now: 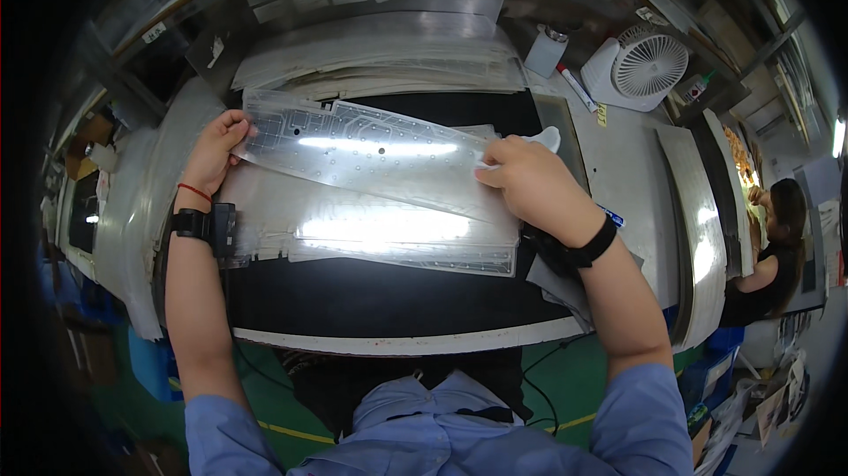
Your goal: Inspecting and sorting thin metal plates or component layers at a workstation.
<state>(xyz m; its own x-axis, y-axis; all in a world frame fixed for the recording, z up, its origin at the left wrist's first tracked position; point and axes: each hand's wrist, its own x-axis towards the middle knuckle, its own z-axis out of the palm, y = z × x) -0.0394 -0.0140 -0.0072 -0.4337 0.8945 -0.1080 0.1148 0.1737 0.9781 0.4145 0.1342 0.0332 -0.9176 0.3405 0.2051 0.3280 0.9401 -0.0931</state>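
"Head view: how's our grip?"
"I see the left hand (215, 154) pinching the clear sheet (353, 162) by its left end, the right hand (543, 186) clamped on a white cloth (549, 138) at the other, over stacked sheets (274, 204)."

Slanted clear sheet (362, 163), white cloth (548, 138)

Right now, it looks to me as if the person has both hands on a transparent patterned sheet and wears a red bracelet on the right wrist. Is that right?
Not quite: the head view shows the red bracelet on the wrist of the left hand, not the right hand. Both hands are indeed on the transparent patterned sheet.
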